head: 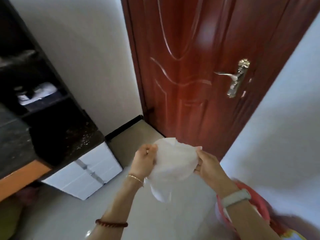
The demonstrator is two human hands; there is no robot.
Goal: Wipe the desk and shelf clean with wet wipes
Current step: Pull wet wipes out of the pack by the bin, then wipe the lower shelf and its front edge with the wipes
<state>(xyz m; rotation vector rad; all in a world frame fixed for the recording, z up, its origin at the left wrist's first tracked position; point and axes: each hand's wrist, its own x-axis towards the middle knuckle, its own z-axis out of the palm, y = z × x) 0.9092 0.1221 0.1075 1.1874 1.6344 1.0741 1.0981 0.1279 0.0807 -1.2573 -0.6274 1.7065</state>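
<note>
A white wet wipe (pixel 173 163) hangs spread between my two hands, out over the pale floor in front of the door. My left hand (pixel 144 160) pinches its left edge with curled fingers. My right hand (pixel 207 165) grips its right edge, thumb on top. The dark desk (pixel 15 141) with an orange front edge lies at the far left. A black shelf unit (pixel 45 104) stands on the desk, holding white items in one compartment. Both hands are well to the right of the desk and shelf.
A white drawer unit (pixel 86 172) stands beside the desk on the floor. A red-brown door (pixel 199 66) with a metal handle (pixel 233 78) is straight ahead. A pink-rimmed bin (pixel 258 205) sits under my right forearm at the lower right, by a white wall (pixel 285 118).
</note>
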